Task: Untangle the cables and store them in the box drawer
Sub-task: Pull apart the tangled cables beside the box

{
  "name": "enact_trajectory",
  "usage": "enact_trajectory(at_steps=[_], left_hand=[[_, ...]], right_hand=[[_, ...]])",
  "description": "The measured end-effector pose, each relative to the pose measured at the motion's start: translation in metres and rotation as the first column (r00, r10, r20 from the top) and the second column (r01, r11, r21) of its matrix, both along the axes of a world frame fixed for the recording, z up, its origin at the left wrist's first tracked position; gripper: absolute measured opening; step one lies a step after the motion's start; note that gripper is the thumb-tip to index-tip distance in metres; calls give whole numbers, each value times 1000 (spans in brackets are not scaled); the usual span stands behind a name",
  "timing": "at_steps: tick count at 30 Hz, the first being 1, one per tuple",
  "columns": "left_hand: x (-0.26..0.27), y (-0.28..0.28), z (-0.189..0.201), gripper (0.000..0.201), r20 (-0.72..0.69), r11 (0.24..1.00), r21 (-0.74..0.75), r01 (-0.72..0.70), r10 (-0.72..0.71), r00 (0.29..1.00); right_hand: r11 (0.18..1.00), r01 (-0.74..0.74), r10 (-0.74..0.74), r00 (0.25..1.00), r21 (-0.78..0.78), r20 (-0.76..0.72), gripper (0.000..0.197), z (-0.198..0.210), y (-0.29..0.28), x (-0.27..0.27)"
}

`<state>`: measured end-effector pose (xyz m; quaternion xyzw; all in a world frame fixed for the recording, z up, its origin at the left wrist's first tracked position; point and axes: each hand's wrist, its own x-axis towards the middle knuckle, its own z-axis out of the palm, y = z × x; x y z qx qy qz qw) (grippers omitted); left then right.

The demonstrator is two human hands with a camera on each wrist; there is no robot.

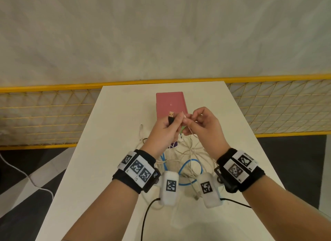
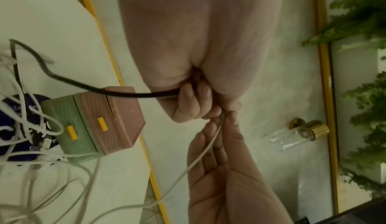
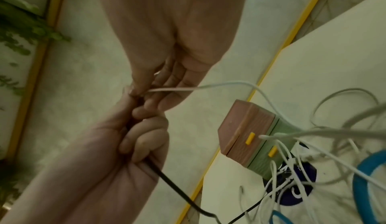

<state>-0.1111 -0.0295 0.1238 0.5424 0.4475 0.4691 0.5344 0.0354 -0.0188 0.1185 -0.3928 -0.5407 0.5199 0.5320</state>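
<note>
My left hand (image 1: 168,124) grips a black USB cable (image 2: 117,92), its plug (image 1: 171,116) sticking up above the fist. Touching it on the right, my right hand (image 1: 189,122) pinches a thin white cable (image 3: 188,88) between thumb and fingers. Both hands hover in front of the box (image 1: 170,104), which has a pink top section and a green lower section (image 2: 66,128), each with a yellow handle (image 2: 102,124). Both cables trail down into a tangle of white cables (image 1: 188,151) and a blue cable (image 1: 191,169) on the white table (image 1: 114,133).
A dark blue round patch (image 3: 292,186) lies under the tangle beside the box. A yellow mesh fence (image 1: 44,118) runs behind the table's far edge. A white cord (image 1: 26,178) lies on the floor to the left. Black wrist-camera leads (image 1: 148,210) hang near me.
</note>
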Motion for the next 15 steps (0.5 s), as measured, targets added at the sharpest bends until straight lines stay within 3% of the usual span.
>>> enact_trajectory(at_steps=[2,5,8,11,13,15], left_hand=[[-2,0,1,34,38,998,16,-66,65,997],[-9,5,7,37,100,988,30,-153,149,984],[-13,5,11,41,60,994,66,-91,87,994],[-8,2,22,43,10,985,105,-139,139,990],[-15,6,40,43,247,964,24,-264,250,936],[-36,10,60,42,477,945,-15,-327,294,828]], right_hand=[[997,-74,74,997,-20,-1,18,-4,-3,0],[978,-209,209,962,-21,178,9,-19,-10,0],[976,-217,201,941,30,271,16,-26,-16,-5],[971,-236,214,927,34,309,21,-23,-17,-11],[963,-268,254,889,-16,382,26,-28,-17,-8],[960,-267,277,850,-85,448,31,-39,-18,1]])
